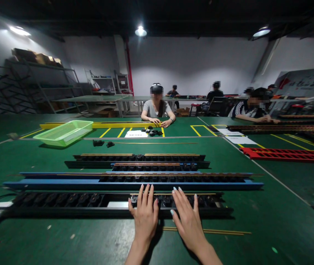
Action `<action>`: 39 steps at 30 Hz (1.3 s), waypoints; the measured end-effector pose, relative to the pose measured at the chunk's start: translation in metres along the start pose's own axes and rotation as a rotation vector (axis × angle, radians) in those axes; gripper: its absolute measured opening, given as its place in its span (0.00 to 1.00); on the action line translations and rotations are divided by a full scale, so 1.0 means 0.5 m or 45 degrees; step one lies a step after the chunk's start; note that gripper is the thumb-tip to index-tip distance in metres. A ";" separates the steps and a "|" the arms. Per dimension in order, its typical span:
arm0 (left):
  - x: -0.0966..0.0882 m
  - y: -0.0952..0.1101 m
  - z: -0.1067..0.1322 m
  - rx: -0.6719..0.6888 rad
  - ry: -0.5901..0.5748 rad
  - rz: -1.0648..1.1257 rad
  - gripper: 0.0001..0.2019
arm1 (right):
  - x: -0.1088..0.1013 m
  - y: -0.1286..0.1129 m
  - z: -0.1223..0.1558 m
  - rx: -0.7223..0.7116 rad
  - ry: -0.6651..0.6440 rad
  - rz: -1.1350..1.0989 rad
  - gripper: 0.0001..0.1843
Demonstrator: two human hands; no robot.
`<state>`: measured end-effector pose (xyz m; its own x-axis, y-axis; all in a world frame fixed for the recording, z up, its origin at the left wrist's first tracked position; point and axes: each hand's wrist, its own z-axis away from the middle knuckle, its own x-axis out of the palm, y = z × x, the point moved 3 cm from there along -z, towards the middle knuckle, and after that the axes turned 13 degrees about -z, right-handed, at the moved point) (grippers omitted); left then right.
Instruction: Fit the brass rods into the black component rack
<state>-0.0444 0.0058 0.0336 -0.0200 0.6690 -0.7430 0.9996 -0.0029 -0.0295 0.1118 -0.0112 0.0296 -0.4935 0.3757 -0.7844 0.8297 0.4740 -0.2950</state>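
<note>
A long black channel (71, 211) lies across the table in front of me, with a row of black socket-like modules (71, 199) inside it. My left hand (145, 213) rests over the channel's right half, fingers stretched forward onto the modules. Beside it on the right, my right hand (187, 217) lies over the same channel, its fingers extended and slightly apart. Both hands are open, and neither grips anything I can make out. A thin brass strip (206, 194) runs along the channel's far side. More brass strips (226, 232) lie on the table, passing behind my right wrist.
Beyond lie a blue channel (63, 183) and another black channel (74, 164), both with modules and brass strips. A green basket (63, 133) stands at the back left. Red rails (289, 155) lie at right. A person (158, 108) sits opposite; others work farther back.
</note>
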 end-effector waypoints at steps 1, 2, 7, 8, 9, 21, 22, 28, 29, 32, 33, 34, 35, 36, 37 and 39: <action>-0.001 0.001 0.000 -0.015 0.001 0.002 0.23 | 0.001 0.000 0.000 0.001 -0.001 0.002 0.32; -0.001 0.002 0.000 -0.028 0.004 0.007 0.23 | 0.001 0.001 0.001 0.000 -0.001 0.003 0.31; -0.003 0.001 0.000 -0.015 0.005 0.043 0.22 | 0.002 0.002 0.002 -0.006 0.013 -0.002 0.31; -0.003 0.001 0.000 -0.003 0.008 0.049 0.22 | 0.003 0.002 0.002 -0.007 0.014 -0.002 0.31; -0.003 0.001 0.000 0.005 0.012 0.050 0.22 | 0.003 0.002 0.002 -0.008 0.014 -0.002 0.31; -0.003 0.007 0.004 0.028 0.012 0.035 0.22 | 0.003 0.002 0.002 -0.015 0.017 0.002 0.31; -0.002 0.007 0.004 0.024 0.012 0.038 0.22 | 0.003 0.002 0.002 -0.015 0.018 0.003 0.31; -0.009 0.013 0.005 0.038 0.016 0.043 0.24 | 0.002 0.001 0.002 -0.011 0.013 0.001 0.31; -0.010 0.015 0.005 0.045 0.014 0.061 0.24 | 0.002 0.001 0.002 -0.008 0.010 0.000 0.31; -0.013 0.021 0.007 0.092 0.011 0.115 0.24 | 0.001 0.001 0.002 -0.006 0.007 -0.001 0.30; -0.013 0.023 0.007 0.105 0.010 0.124 0.24 | 0.001 0.000 0.002 -0.007 0.006 -0.001 0.30; -0.013 0.023 0.007 0.108 0.009 0.127 0.23 | 0.001 0.000 0.002 -0.007 0.006 -0.001 0.30; -0.012 0.023 0.006 0.106 0.008 0.129 0.23 | 0.000 0.000 0.002 -0.008 0.005 -0.001 0.30; -0.012 0.022 0.006 0.104 0.006 0.130 0.23 | 0.000 -0.001 0.002 -0.008 0.003 0.000 0.30; -0.011 0.021 0.005 0.104 0.004 0.131 0.23 | 0.000 -0.001 0.002 -0.008 0.002 0.002 0.30; -0.010 0.021 0.005 0.108 0.007 0.135 0.23 | -0.001 0.000 0.001 -0.009 0.004 0.007 0.31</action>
<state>-0.0341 0.0008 0.0353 0.0858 0.6656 -0.7414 0.9906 -0.1364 -0.0078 0.1120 -0.0120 0.0294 -0.4894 0.3807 -0.7846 0.8308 0.4771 -0.2867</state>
